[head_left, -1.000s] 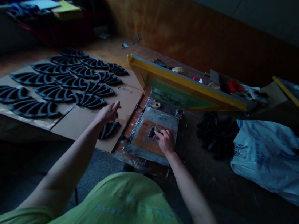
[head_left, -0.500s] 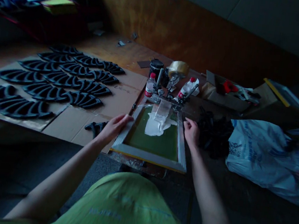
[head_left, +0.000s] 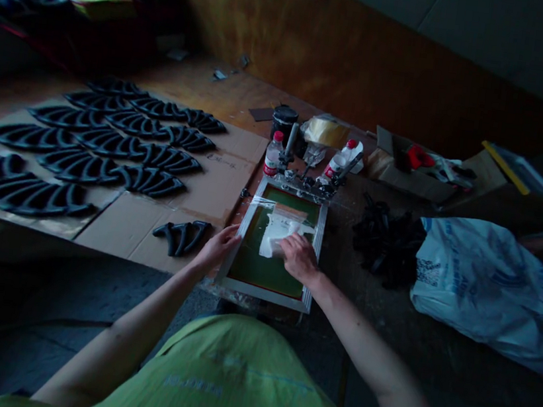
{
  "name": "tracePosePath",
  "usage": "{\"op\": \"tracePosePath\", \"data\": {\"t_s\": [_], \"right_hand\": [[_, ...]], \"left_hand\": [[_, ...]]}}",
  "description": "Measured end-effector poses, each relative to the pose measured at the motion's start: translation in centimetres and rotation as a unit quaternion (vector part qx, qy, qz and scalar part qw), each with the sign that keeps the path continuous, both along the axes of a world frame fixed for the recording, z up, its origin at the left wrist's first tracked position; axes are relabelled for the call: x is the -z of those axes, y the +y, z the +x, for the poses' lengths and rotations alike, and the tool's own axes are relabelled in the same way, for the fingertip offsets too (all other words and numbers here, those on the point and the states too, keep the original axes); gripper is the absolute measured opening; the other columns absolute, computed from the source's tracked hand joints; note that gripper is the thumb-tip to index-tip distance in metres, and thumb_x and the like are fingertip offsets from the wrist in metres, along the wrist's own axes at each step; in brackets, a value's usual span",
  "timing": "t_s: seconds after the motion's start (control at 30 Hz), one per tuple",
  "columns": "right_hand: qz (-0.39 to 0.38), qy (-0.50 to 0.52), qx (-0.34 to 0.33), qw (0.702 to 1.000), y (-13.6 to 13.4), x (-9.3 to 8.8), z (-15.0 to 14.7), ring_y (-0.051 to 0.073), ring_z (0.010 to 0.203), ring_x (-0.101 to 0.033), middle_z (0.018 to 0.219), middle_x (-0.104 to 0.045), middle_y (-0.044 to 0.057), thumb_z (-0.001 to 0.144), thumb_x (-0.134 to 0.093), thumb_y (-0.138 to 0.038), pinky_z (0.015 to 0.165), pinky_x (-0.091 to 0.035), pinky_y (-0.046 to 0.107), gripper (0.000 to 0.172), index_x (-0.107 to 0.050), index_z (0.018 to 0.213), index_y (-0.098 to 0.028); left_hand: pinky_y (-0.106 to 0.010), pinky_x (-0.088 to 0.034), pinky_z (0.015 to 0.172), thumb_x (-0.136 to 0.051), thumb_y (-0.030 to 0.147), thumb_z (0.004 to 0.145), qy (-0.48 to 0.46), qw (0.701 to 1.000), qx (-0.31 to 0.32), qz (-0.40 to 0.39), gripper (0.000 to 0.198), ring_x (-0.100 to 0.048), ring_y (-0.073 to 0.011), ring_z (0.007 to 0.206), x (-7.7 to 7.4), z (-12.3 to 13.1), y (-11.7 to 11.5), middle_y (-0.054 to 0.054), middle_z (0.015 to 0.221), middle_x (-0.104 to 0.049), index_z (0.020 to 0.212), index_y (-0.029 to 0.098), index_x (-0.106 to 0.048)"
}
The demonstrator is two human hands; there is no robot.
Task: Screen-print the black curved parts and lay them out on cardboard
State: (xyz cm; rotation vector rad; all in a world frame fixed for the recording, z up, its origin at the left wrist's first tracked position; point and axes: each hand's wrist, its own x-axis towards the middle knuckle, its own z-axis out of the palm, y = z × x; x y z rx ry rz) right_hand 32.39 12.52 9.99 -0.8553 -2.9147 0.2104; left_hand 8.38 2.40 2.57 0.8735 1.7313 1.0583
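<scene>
In front of me lies a screen printing frame (head_left: 308, 295) with a silver border and green mesh. White ink (head_left: 267, 248) is smeared on the mesh. My left hand (head_left: 220, 245) holds the frame's left edge, fingers curled against it. Over the mesh, my right hand (head_left: 298, 257) is closed on a pale squeegee (head_left: 290, 213) in the ink; the fingertips are blurred. The clamp hardware (head_left: 304, 182) sits at the frame's far end. Near my left hand, a small black ribbed part (head_left: 180, 237) rests on cardboard.
Several black wing-shaped parts (head_left: 76, 164) lie in rows on cardboard (head_left: 224, 184) to the left. Two red-capped bottles (head_left: 273, 154), a black jar (head_left: 283, 122) and a tape roll (head_left: 328, 131) stand behind. At right are black parts (head_left: 387, 239), a white bag (head_left: 491, 286) and an open box (head_left: 415, 176).
The frame looks narrower and lower, its near end shifted inward. My right hand has left its right edge and moved left onto the squeegee. My left hand stays at the left edge.
</scene>
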Motion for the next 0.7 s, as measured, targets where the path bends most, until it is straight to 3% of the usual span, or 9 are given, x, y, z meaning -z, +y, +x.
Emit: {"op": "tracePosePath", "data": {"t_s": [0.13, 0.23, 0.3, 0.43, 0.53, 0.7], "right_hand": [[-0.031, -0.012, -0.095, 0.995, 0.3, -1.0, 1.1, 0.022, 0.091, -0.054, 0.089, -0.067, 0.007, 0.079, -0.051, -0.006, 0.078, -0.037, 0.033, 0.02, -0.065, 0.088, -0.019], [-0.013, 0.005, -0.052, 0.999, 1.0, -1.0, 0.5, 0.023, 0.089, -0.054, 0.085, -0.067, 0.006, 0.082, -0.054, -0.012, 0.077, -0.037, 0.034, 0.014, -0.065, 0.084, -0.02], [0.017, 0.025, -0.019, 0.999, 0.6, -0.2, 0.4, 0.024, 0.091, -0.054, 0.09, -0.067, 0.008, 0.085, -0.049, -0.01, 0.079, -0.037, 0.034, 0.019, -0.066, 0.088, -0.019], [0.003, 0.04, -0.049, 0.998, -1.0, 1.1, 1.1, 0.023, 0.093, -0.055, 0.094, -0.068, 0.008, 0.089, -0.049, -0.013, 0.08, -0.039, 0.034, 0.02, -0.067, 0.094, -0.018], [-0.022, 0.061, -0.014, 0.998, -0.1, 0.2, 0.4, 0.022, 0.092, -0.057, 0.091, -0.069, 0.006, 0.088, -0.06, -0.026, 0.081, -0.041, 0.033, 0.015, -0.068, 0.1, -0.021], [-0.014, 0.137, 0.126, 0.982, 5.5, -3.8, -1.4, 0.021, 0.095, -0.06, 0.103, -0.069, 0.004, 0.084, -0.069, -0.035, 0.085, -0.044, 0.032, 0.058, -0.048, 0.138, -0.031]], "left_hand": [[-0.029, -0.051, 0.071, -0.063, 0.06, 0.073, -0.026, 1.0, -0.006, 0.002, 0.072, -0.066, -0.0231, 0.084, -0.4, 0.4, -0.1, -0.01, 0.095, -0.072, 0.131, 0.017, -0.057], [-0.029, -0.05, 0.068, -0.063, 0.059, 0.073, -0.039, 0.999, -0.012, 0.001, 0.072, -0.066, -0.0223, 0.081, -1.1, 0.7, -0.2, -0.01, 0.095, -0.071, 0.13, 0.016, -0.056], [-0.029, -0.05, 0.068, -0.064, 0.058, 0.073, -0.046, 0.999, -0.017, -0.002, 0.073, -0.066, -0.0222, 0.08, -1.6, 0.9, -0.3, -0.01, 0.092, -0.071, 0.131, 0.015, -0.055], [-0.029, -0.051, 0.065, -0.064, 0.057, 0.073, -0.061, 0.998, -0.022, -0.012, 0.073, -0.066, -0.0209, 0.074, -2.0, 1.0, -0.3, -0.008, 0.091, -0.071, 0.133, 0.017, -0.053], [-0.028, -0.051, 0.064, -0.066, 0.056, 0.072, -0.065, 0.998, -0.021, -0.016, 0.075, -0.066, -0.0201, 0.072, -2.7, 1.0, -0.3, -0.008, 0.088, -0.071, 0.134, 0.017, -0.052], [-0.023, -0.048, 0.058, -0.071, 0.058, 0.068, -0.059, 0.998, -0.025, -0.004, 0.078, -0.063, -0.0163, 0.069, -6.7, 0.6, -0.4, -0.003, 0.084, -0.07, 0.134, 0.02, -0.054]]}}
